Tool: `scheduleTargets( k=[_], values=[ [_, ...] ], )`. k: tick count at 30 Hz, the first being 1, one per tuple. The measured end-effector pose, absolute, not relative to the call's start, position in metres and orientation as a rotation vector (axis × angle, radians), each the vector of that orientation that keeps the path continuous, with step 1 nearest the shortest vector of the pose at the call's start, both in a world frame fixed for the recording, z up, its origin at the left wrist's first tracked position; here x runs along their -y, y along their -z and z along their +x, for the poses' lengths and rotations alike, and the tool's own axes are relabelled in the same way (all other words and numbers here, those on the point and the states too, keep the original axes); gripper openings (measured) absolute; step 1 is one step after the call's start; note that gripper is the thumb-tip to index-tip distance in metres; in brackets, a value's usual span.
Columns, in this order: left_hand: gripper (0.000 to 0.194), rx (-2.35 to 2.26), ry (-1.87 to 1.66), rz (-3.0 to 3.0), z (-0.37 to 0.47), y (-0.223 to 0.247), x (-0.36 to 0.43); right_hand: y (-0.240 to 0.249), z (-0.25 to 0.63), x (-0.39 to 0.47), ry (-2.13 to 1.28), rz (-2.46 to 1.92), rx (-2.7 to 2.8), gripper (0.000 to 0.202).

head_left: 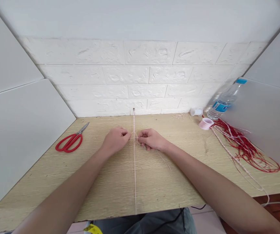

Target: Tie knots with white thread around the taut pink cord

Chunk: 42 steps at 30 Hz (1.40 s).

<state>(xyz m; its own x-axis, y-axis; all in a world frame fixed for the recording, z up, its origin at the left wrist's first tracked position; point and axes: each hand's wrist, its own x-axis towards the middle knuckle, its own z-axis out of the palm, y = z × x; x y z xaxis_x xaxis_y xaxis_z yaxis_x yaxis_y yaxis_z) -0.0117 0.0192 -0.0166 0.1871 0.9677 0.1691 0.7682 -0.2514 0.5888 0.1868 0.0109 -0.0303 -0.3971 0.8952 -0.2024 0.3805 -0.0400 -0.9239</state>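
Note:
A pale pink braided cord (133,122) runs from a small dark anchor point at the foot of the wall, and its straight core strand (135,175) stretches down over the table's front edge. To the left of the cord my left hand (117,138) is closed, thumb and forefinger pinched at a thin thread beside the braid. On the other side my right hand (152,139) pinches a thin pale thread that loops by the cord. The thread's loose tail (164,160) trails from beneath my right hand across the wood.
Red-handled scissors (69,142) lie at the left. At the right are a pink thread spool (205,123), a white spool (196,112), a water bottle (224,100) leaning near the corner, and a heap of red cords (247,146). White panels flank the wooden table (101,191).

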Motion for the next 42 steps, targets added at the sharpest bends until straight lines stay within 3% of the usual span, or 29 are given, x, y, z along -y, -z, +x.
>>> scheduleTargets(
  k=[19, 25, 35, 42],
  values=[
    [0.034, -1.574, -0.587, 2.307, -0.015, 0.016, -0.02, 0.029, 0.188, -0.013, -1.344, -1.286, 1.703, 0.012],
    [0.032, -1.598, -0.579, 2.306, -0.015, 0.015, -0.019, 0.029, 0.194, -0.016, -1.155, -1.264, 1.754, 0.02],
    [0.031, -1.596, -0.546, 2.312, -0.014, 0.014, -0.017, 0.026, 0.199, -0.018, -1.124, -1.26, 1.856, 0.03],
    [0.025, -1.534, -0.586, 2.287, -0.012, 0.013, -0.017, 0.023, 0.195, -0.015, -0.603, -1.276, 1.899, 0.02]
  ],
)
